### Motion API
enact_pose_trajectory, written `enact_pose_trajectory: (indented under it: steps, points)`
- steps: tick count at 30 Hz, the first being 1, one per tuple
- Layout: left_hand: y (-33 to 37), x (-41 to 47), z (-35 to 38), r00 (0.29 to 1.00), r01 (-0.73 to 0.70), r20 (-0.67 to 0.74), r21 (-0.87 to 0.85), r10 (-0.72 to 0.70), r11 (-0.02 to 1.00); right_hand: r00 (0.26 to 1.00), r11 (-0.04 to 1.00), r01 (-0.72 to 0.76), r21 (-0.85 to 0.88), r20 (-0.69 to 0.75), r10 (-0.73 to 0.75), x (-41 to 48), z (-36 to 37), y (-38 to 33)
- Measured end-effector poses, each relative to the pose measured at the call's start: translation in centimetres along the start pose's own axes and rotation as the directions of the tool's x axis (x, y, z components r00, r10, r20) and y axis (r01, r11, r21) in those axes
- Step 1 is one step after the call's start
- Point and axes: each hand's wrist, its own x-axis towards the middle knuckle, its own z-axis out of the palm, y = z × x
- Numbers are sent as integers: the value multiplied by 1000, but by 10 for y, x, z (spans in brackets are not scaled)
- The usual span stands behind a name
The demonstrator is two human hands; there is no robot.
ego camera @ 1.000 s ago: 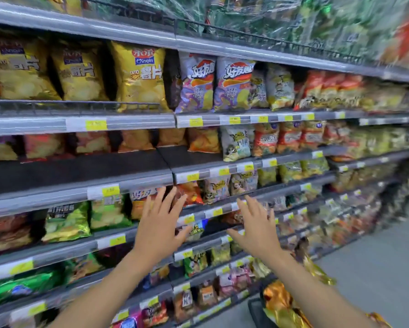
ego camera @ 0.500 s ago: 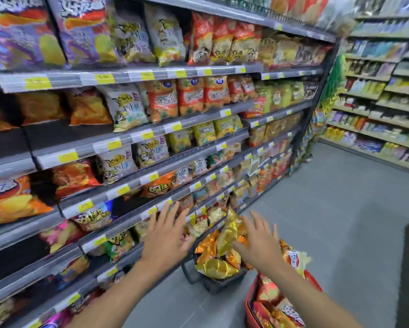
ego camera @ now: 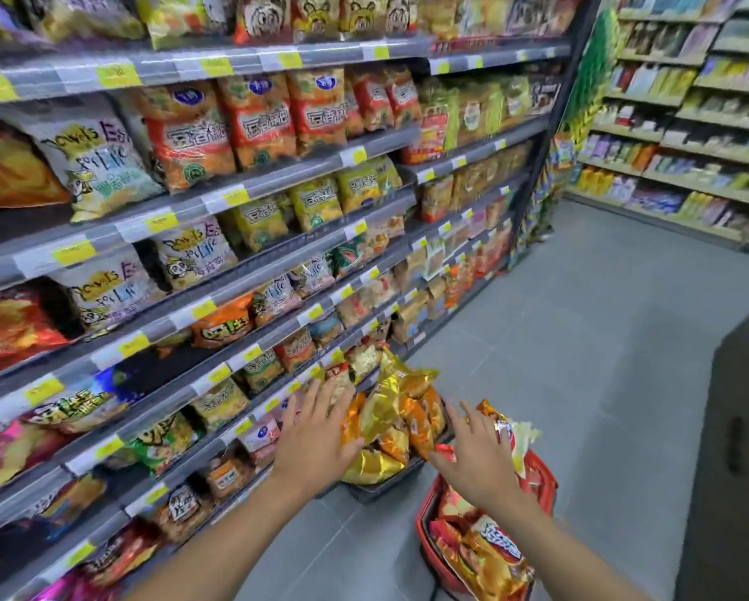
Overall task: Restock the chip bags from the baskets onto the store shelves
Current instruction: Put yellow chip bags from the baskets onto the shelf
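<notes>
Gold chip bags [ego camera: 385, 409] on end, tops up, in the dark basket [ego camera: 381, 492] — left hand [ego camera: 316, 440], right hand [ego camera: 479, 459] splayed, empty.

The chip bags [ego camera: 390, 409] heaped in the dark plastic basket [ego camera: 381, 488] are glossy foil, gold and orange, crinkled and catching light. The red basket [ego camera: 542, 479] is smooth plastic. The shelves [ego camera: 251, 188] look like grey painted metal with a dull sheen, and their yellow price labels [ego camera: 117, 73] look like paper. The floor [ego camera: 581, 340] is matt grey tile.
</notes>
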Motion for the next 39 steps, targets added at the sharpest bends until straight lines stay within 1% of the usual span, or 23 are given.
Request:
enact_pose_trajectory:
  steps: [6, 13, 15, 21, 25, 27, 31, 33, 36, 39]
  points:
    - [-2, 53, 33, 998, -15, 65, -24, 16, 1000, 996, 998, -55, 44, 75, 52, 42, 19, 14]
    - [-21, 124, 62, 980, 2, 198, -86, 15, 996, 978, 990, -115, 83, 182, 99, 113, 41, 8]
    - [-30, 143, 71, 971, 2, 239, -83, 18, 997, 968, 984, -135, 116, 228, 106, 134, 50, 5]
    - [-49, 182, 102, 946, 24, 323, -100, 9, 995, 917, 934, -271, 233, 359, 177, 187, 80, 0]
    - [-57, 199, 127, 923, 79, 384, -146, -17, 986, 870, 854, -398, 334, 434, 236, 221, 105, 1]
    - [-63, 206, 145, 920, 116, 389, -182, -36, 976, 824, 794, -484, 368, 497, 272, 241, 123, 3]
    - [-74, 224, 184, 909, 156, 412, -212, -56, 965, 734, 708, -612, 353, 588, 341, 287, 161, 11]
    - [-79, 234, 203, 902, 178, 427, -226, -67, 958, 697, 683, -649, 335, 621, 358, 310, 179, 13]
    - [-84, 252, 232, 888, 226, 452, -263, -87, 938, 673, 683, -662, 310, 647, 358, 341, 206, 15]
    - [-86, 269, 266, 863, 309, 496, -370, -95, 876, 644, 648, -699, 302, 661, 385, 365, 234, 14]
